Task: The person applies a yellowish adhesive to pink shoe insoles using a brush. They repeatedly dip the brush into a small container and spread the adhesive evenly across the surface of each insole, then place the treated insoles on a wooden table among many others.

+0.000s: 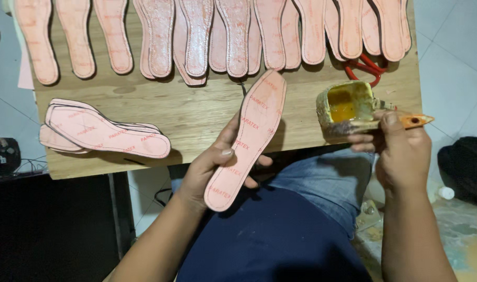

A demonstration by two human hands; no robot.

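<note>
Gluing step in hand, judged from the layout: one pink insole (247, 141) is picked up and presented while the brush is at the glue pot. The left hand (210, 175) holds this insole from below, thumb on the near edge and fingers curled under the heel end, closed on it in a loose pinch; the insole slants from the person's lap up over the front edge of the wooden board (196, 112), toe end resting on or just above the wood, which cannot be told. The right hand (398, 151) is closed around an orange brush handle (417, 121), thumb on top; the bristle end is hidden at the rim of the crusted glue container (348, 107), which sits at the board's right front corner with yellow-amber adhesive showing inside. Whether the fingers also steady the container cannot be told. Along the far edge of the board lies a row of insoles (207, 34); the middle ones look glossy, apparently coated, the outer ones matt. A small stack of insoles (100, 130) lies at the left front, well apart from both hands. Red-handled scissors (366, 65) show partly under the right end of the row. Judgement on the next move: the loaded brush would need to travel left to the held insole, with the left hand keeping the face level and the fingers off the surface to be coated; drips over the lap are the risk.
</note>
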